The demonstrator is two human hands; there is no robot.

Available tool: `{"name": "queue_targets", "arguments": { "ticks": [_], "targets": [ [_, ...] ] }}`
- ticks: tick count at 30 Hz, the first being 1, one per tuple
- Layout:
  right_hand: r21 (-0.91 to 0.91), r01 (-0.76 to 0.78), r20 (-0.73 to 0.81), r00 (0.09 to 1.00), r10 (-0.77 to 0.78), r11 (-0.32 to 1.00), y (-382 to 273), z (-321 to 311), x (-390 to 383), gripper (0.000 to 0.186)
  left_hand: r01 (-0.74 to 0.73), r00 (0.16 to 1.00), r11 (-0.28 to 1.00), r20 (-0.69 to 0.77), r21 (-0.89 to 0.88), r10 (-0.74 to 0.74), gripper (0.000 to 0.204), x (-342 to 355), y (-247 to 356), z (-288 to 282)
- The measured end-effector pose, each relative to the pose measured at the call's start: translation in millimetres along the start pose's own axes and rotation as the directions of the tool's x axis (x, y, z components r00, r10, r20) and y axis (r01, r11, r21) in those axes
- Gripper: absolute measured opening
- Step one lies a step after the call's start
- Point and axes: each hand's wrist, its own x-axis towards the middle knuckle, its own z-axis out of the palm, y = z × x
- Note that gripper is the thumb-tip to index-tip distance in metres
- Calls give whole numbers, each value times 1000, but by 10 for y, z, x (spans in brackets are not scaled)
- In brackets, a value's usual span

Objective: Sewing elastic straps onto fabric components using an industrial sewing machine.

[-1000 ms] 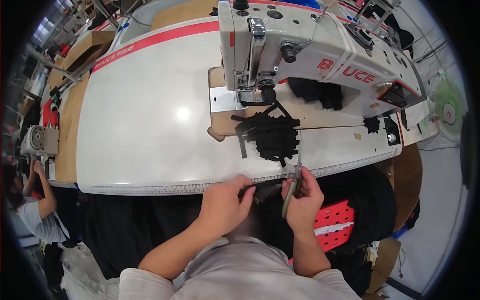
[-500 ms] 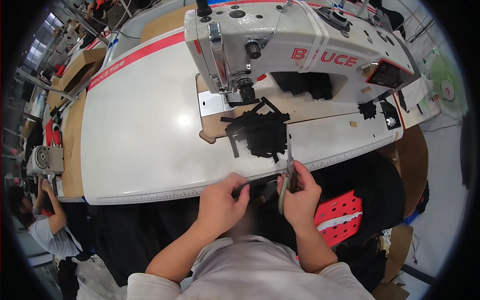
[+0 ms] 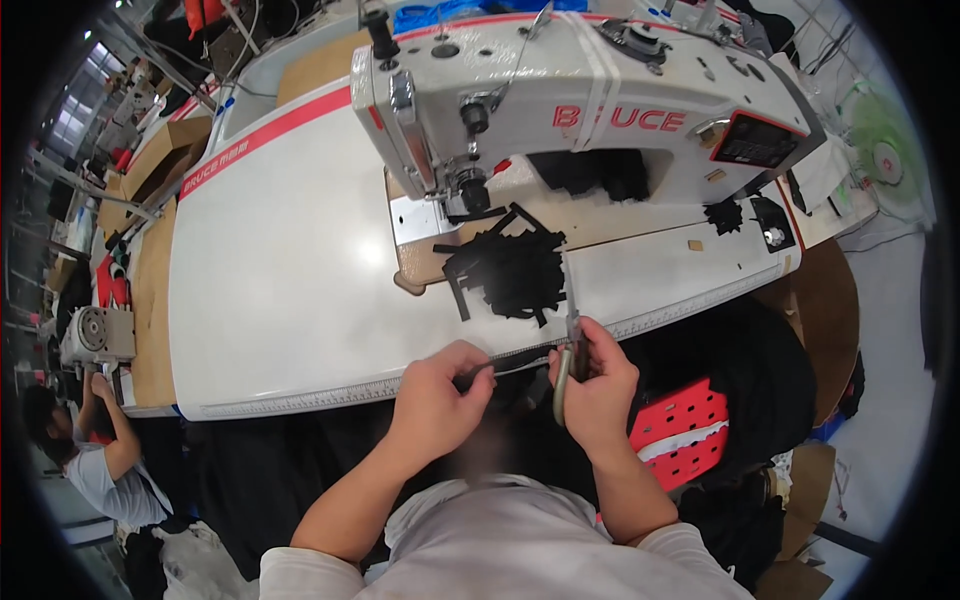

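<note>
Both my hands are at the front edge of the white sewing table (image 3: 290, 330). My left hand (image 3: 438, 398) is closed, thumb against fingers, on one end of a narrow black fabric strip (image 3: 518, 358). That strip stretches across to my right hand (image 3: 605, 388), which is closed around a pair of scissors (image 3: 561, 388) with greenish handles. The blades point away from me, toward the right side of a loose pile of short black strips (image 3: 515, 272). Whether the right fingers also pinch the strip's other end is hard to make out.
A white sewing machine (image 3: 640, 85) stands behind the pile. A ruler tape (image 3: 330, 402) runs along the table's front edge. Below right are a red perforated panel (image 3: 680, 440) and black cloth (image 3: 760, 370). Another person (image 3: 110, 455) works at the far left.
The view has shifted slightly, so the machine and the pile appear a little further left. Both hands keep their hold on the strip and the scissors, nearly in the same place.
</note>
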Motion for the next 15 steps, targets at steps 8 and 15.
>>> {"name": "queue_targets", "arguments": {
  "ticks": [8,15],
  "targets": [
    [93,-26,401,916,-13,995,-275,-291,-110,49,245,967,805,193,-540,-165,7,724,255,-283],
    [99,-406,720,660,216,909,12,-249,-171,47,288,958,735,196,-614,-212,7,668,272,-340]
  ]
}}
